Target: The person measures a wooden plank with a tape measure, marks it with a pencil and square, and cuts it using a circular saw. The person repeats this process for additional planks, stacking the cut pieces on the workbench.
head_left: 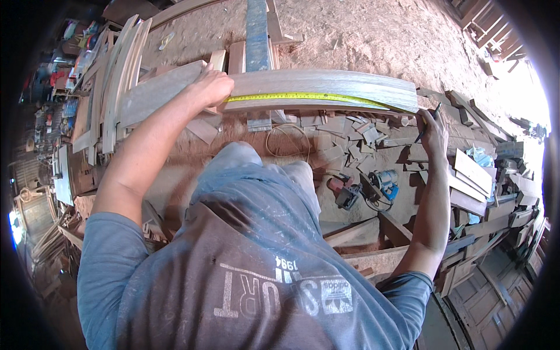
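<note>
A wide, pale wooden board (326,81) lies crosswise in front of me, over a worn bluish plank (257,46). Along its near side runs the yellow blade of a tape measure (280,97). My left hand (213,87) is closed over the board's left part, where the blade disappears beneath it; the tape's case does not show. At the right end of the board, my right hand (433,135) pinches the blade by the corner. A thin dark pencil or pen (437,111) sticks out between the fingers of that hand.
Wood offcuts (356,140) litter the ground beyond my knees. Two corded power tools, one red and black (346,193) and one blue (386,185), sit nearer. Long boards (119,87) lean at left; stacked lumber (472,181) rises at right. A cable loop (287,140) lies ahead.
</note>
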`<state>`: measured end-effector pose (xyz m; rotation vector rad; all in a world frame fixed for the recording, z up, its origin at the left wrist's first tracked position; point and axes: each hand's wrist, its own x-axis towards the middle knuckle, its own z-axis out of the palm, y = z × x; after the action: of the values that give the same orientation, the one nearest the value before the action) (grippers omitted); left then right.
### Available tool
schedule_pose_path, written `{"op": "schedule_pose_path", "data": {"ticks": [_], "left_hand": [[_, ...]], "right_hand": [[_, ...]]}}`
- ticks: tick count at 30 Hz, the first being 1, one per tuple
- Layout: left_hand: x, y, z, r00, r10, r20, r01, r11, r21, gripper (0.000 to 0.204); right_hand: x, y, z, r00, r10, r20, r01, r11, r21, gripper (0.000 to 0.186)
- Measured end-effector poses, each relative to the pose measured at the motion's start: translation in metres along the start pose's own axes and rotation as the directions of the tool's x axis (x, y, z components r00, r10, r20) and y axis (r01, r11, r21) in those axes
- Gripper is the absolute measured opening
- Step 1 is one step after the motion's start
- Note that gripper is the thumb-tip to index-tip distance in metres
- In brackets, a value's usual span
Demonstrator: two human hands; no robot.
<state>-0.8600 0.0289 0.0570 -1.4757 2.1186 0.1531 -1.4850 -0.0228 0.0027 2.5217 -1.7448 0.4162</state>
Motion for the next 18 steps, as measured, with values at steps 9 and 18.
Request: {"op": "schedule_pose_path", "data": {"ticks": [9,18], "left_hand": [[-0.003,-0.006,0.004,0.998,0.051,-0.026,-0.052,0.998,-0.019,0.017],[-0.009,0.010,-0.021,0.997,-0.025,0.066,0.024,0.999,0.024,0.022]], "right_hand": [[0.001,0.007,0.010,0.995,-0.065,-0.081,0.064,0.998,-0.018,0.018],[-0.004,0.009,0.013,0.993,-0.060,-0.103,0.060,0.998,-0.008,0.019]]}}
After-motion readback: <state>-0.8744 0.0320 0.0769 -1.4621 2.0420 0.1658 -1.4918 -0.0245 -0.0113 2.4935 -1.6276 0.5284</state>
